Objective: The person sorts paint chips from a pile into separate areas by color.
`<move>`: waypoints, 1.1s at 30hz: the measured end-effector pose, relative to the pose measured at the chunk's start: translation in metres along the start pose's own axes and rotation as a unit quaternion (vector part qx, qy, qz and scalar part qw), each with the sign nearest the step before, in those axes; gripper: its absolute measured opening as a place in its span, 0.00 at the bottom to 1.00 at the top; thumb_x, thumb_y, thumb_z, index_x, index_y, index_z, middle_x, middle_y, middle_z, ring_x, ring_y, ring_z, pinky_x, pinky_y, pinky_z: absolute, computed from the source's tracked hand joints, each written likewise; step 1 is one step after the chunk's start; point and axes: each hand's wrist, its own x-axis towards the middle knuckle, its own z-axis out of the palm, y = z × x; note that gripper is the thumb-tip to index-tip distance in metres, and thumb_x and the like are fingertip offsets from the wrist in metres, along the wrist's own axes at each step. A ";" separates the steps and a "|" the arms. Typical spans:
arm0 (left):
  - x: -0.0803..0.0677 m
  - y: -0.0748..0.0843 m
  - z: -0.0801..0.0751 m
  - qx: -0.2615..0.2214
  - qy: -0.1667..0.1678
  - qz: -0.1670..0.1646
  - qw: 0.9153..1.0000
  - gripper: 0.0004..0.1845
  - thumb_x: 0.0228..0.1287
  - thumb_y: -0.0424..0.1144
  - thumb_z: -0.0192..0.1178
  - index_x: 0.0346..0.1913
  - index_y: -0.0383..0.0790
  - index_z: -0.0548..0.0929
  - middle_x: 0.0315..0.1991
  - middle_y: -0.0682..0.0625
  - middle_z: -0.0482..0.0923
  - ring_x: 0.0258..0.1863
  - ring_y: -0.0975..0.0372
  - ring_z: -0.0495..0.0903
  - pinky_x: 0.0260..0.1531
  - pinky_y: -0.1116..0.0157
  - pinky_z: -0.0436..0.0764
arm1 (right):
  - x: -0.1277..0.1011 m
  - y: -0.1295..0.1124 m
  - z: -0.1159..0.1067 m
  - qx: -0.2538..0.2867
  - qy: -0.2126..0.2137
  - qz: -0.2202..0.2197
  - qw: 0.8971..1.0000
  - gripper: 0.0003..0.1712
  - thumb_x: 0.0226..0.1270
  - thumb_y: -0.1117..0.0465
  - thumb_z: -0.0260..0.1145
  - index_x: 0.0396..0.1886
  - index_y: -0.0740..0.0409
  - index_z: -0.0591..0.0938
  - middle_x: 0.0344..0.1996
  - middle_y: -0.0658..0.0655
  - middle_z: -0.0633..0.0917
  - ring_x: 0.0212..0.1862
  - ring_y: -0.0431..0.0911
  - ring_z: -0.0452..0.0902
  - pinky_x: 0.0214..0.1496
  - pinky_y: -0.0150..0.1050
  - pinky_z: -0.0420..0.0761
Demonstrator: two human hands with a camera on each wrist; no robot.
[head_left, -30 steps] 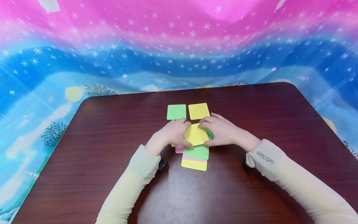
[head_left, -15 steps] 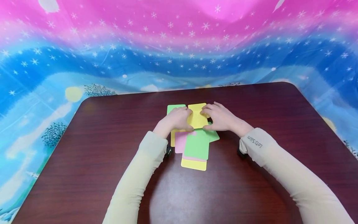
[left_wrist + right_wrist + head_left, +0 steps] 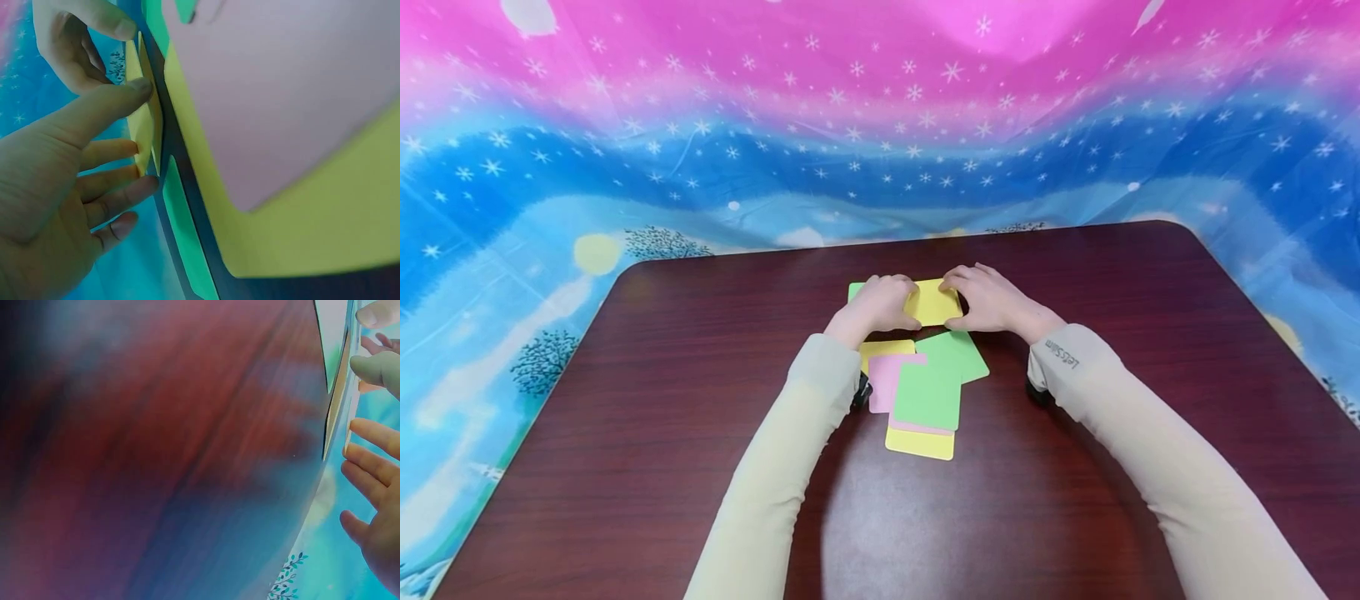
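Left hand [image 3: 880, 305] and right hand [image 3: 992, 300] are equally near a yellow card [image 3: 934, 304], which is pinched between them, thumbs near, just above a second yellow card [image 3: 157, 134], long axis indistinguishable.

Dark red-brown table [image 3: 625, 433], 2 far corners rounded; snowflake-patterned pink-and-blue backdrop [image 3: 820, 108] behind.

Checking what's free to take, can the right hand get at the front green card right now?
Probably not straight away: the right hand and left hand hold a yellow card between them. Nothing covers the front green card, though, so the way looks otherwise free.
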 end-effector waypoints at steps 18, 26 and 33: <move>0.017 -0.002 -0.001 -0.048 -0.056 -0.017 0.997 0.28 0.55 0.52 0.61 0.58 0.47 0.71 0.58 0.50 0.70 0.57 0.55 0.68 0.58 0.56 0.63 | 0.008 0.007 0.001 0.019 -0.066 0.036 0.997 0.37 0.53 0.47 0.64 0.60 0.60 0.70 0.62 0.62 0.65 0.64 0.55 0.59 0.67 0.56 0.48; 0.000 -0.004 0.001 -0.061 -0.040 -0.009 0.997 0.30 0.56 0.54 0.59 0.60 0.45 0.70 0.63 0.48 0.64 0.62 0.54 0.64 0.62 0.55 0.60 | 0.001 -0.001 -0.006 0.009 -0.059 0.025 0.998 0.38 0.54 0.45 0.63 0.62 0.57 0.68 0.65 0.62 0.62 0.66 0.55 0.55 0.67 0.55 0.49; -0.022 -0.001 0.001 -0.038 -0.007 0.018 0.999 0.28 0.56 0.53 0.60 0.58 0.44 0.73 0.57 0.49 0.71 0.56 0.55 0.70 0.56 0.57 0.67 | -0.011 -0.018 -0.012 -0.025 -0.049 -0.014 0.998 0.36 0.51 0.45 0.65 0.57 0.60 0.73 0.59 0.60 0.69 0.62 0.54 0.62 0.67 0.54 0.50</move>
